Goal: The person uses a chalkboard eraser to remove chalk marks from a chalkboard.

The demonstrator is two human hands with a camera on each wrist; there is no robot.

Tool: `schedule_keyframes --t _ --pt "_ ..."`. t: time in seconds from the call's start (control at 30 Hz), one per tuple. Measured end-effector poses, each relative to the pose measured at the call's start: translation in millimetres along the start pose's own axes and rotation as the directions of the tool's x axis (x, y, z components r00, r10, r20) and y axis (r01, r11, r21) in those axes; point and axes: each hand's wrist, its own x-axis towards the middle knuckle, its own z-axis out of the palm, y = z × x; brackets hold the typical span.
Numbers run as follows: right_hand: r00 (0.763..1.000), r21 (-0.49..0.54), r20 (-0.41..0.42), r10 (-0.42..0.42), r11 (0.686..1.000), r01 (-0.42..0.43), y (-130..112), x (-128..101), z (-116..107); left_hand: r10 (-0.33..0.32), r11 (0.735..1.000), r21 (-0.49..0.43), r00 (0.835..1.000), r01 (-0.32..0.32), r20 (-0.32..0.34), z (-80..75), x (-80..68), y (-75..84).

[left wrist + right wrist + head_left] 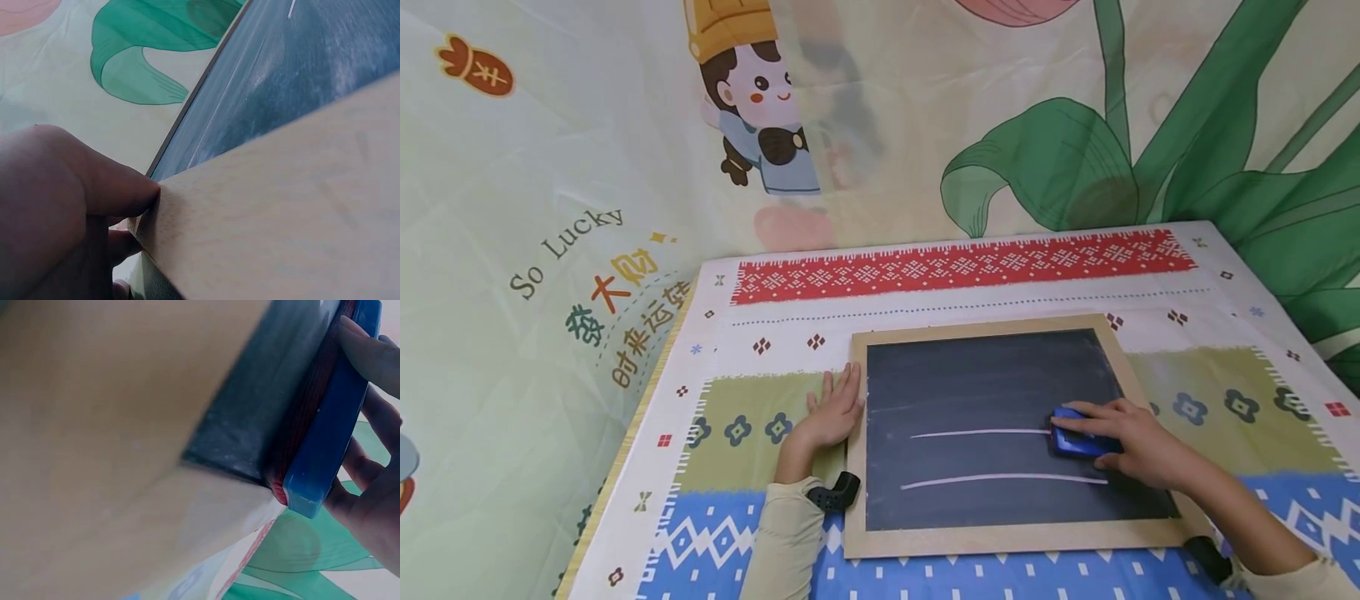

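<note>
A blackboard (970,383) in a light wooden frame (1000,540) lies on the patterned table. Two pale chalk lines run across it; the upper line (977,433) meets a blue eraser (1078,435) at its right end. My right hand (1142,442) grips this eraser from its right side, thumb on one long edge and fingers on the other. Red felt (309,403) under the eraser faces the board in the right wrist view. Along the frame's left edge, my left hand (831,417) rests with fingers extended, its thumb (125,187) touching the wood.
The tablecloth has a red band (962,267) at the back, green patches (737,450) beside the board and a blue strip (700,542) in front. A printed curtain (880,125) with leaves and a cartoon figure hangs behind the table and at its left.
</note>
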Motion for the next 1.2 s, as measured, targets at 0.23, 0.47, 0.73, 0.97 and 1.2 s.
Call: schedule_keyframes --t 0.23,0.47,0.73,0.97,1.2 --pt "0.999 0.075 0.035 0.018 0.997 -0.021 -2.1 4.8 -0.4 -0.013 1.0 0.006 1.0 0.013 -0.004 -0.7 -3.1 -0.9" --pt "0.998 0.103 0.042 -0.046 0.994 0.041 -16.0 14.5 0.0 0.009 1.0 0.009 1.0 -0.009 -0.009 -0.3 -2.9 -0.8" --pt "0.985 0.126 0.047 -0.168 0.979 0.161 -64.5 45.5 12.2 -0.001 1.0 0.016 1.0 0.002 -0.01 -1.0 -0.8 -0.5" --pt "0.978 0.125 0.056 -0.202 0.973 0.194 -93.2 64.1 20.0 -0.012 1.0 0.008 1.0 0.012 0.001 -3.1 -2.8 1.5" --pt "0.97 0.109 0.063 -0.234 0.968 0.227 -123.0 79.9 27.3 -0.012 1.0 0.005 1.0 0.012 -0.007 -3.1 -3.2 3.2"
